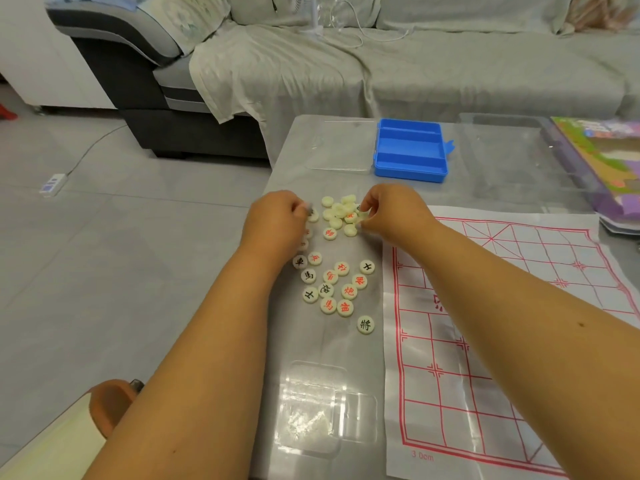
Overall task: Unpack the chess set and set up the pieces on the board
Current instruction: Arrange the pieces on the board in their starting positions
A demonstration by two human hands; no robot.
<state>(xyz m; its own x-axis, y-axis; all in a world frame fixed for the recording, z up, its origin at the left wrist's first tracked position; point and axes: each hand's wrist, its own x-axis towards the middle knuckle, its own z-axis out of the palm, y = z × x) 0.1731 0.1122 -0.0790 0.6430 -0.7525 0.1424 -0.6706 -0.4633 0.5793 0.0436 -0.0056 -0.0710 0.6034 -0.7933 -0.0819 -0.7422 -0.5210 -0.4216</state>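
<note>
Hands work at the piece pile left of the paper board (512, 306): left hand (277, 220) pinches a piece (312, 214), right hand (391, 211) pinches another piece (362, 218). Face-up pieces (337, 289) lie nearer; blue box (410, 150) sits beyond.

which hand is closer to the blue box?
Right. The right hand sits just in front of the blue box, slightly to its left, pinching a piece from the pile. The left hand is farther left, across the pile of pieces.
</note>
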